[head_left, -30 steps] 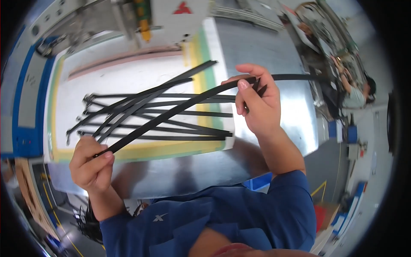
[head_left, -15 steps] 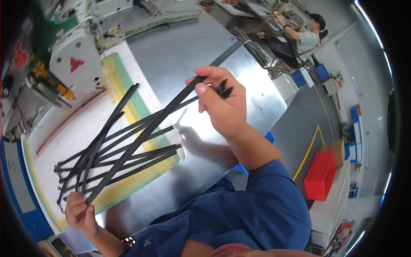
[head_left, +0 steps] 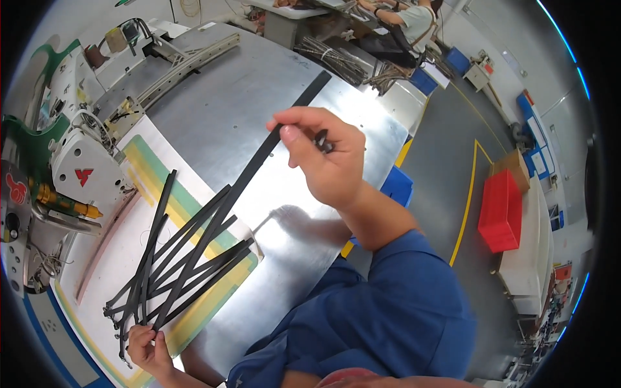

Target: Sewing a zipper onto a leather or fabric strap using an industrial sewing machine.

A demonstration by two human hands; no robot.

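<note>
A long flat black strap (head_left: 249,173) runs slantwise between my two hands. My right hand (head_left: 336,161) pinches it near its upper end, between thumb and fingertips, above the metal table. Tucked in the same palm is a small dark tool (head_left: 323,141), seemingly thread snips, mostly covered by the fingers. At the lower left my left hand (head_left: 149,349) is closed on the strap's lower end. Several similar black straps (head_left: 146,275) lie crossed beneath, with small metal pieces at their lower left ends. They rest on a white board (head_left: 123,258) edged with yellow and green tape.
A white sewing machine (head_left: 84,161) stands left of the straps. The shiny metal table (head_left: 213,97) stretches away behind. At the right are a blue bin (head_left: 396,187) and a red bin (head_left: 501,210). Another person (head_left: 417,29) sits at the far right by bundled strips (head_left: 333,58).
The view has shifted, so the table and machine appear further left and lower. A second strap that reached my right hand now ends lower, among the pile. Both hands still hold the long strap.
</note>
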